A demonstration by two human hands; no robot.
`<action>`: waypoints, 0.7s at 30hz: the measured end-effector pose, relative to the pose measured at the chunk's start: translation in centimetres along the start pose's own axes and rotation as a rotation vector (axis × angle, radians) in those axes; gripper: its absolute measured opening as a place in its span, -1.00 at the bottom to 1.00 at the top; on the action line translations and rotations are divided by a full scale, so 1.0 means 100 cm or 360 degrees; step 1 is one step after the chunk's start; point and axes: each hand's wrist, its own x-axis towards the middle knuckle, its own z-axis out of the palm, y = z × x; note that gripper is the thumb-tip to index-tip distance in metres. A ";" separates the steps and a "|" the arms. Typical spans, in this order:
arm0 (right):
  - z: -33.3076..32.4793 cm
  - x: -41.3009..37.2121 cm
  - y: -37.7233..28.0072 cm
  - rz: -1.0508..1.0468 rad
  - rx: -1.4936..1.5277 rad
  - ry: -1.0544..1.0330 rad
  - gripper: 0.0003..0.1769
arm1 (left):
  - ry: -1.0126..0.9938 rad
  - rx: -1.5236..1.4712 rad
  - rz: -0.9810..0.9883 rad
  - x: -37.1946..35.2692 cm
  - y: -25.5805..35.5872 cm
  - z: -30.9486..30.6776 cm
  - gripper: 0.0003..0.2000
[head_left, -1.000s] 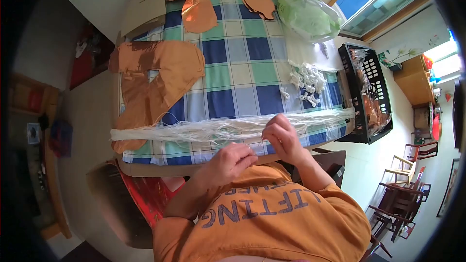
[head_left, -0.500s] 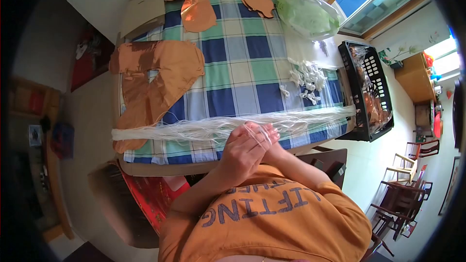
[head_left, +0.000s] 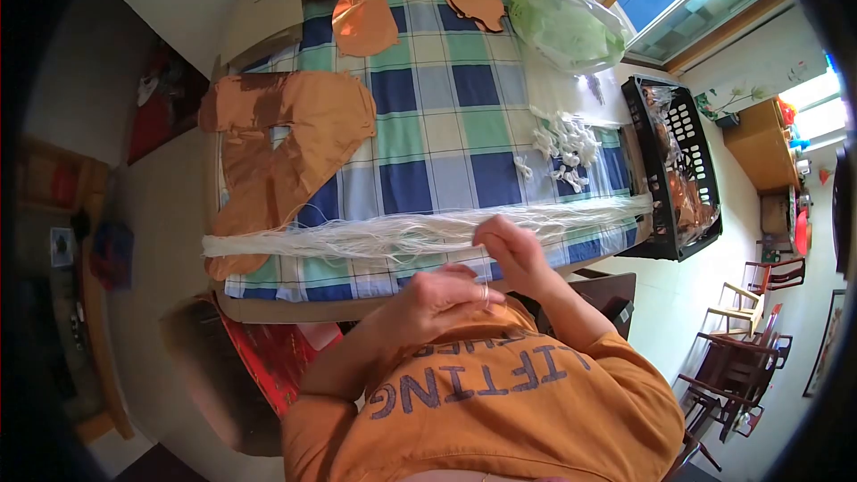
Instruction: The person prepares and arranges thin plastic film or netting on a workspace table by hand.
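Observation:
A long bundle of loose white thread stretches across the near side of the checked cloth. My left hand is in front of my shirt, below the bundle, its fingers together and pointing right. A bit of white thread loops round those fingers near the tips. Higher and to the right, my right hand is closed in a pinch, overlapping the bundle in view. What lies between its fingertips is hidden. Small knotted hanks of white thread lie in a pile farther back on the right.
Copper-coloured foil pieces cover the left side of the checked cloth. Behind them is a cardboard box. A pale green plastic bag sits at the back right, and a black plastic crate of wrapped items stands at the right edge.
My hands were together over the bundle with white thread across the fingers. They have separated: the left moved down towards my shirt, the right stayed higher, turned into a pinch.

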 end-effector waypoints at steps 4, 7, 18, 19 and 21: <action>0.022 -0.009 0.007 -0.0261 -0.0247 -0.0235 -0.79 | 0.0856 0.0867 0.0152 0.015 -0.004 -0.006 -0.79; 0.006 -0.004 -0.002 -0.0349 -0.0139 0.0121 -0.85 | 0.0401 0.0540 -0.0271 0.002 -0.013 0.004 -0.85; 0.041 0.000 0.014 0.0669 0.1771 0.0022 -0.72 | 0.0322 0.0033 -0.0415 0.012 -0.006 -0.010 -0.65; 0.036 0.000 0.019 0.0609 0.1699 -0.0058 -0.72 | 0.0361 -0.0237 -0.0401 0.010 -0.014 -0.012 -0.63; 0.022 -0.001 0.024 0.0492 0.1550 -0.0211 -0.70 | 0.0434 -0.0783 -0.0369 0.009 -0.030 -0.014 -0.56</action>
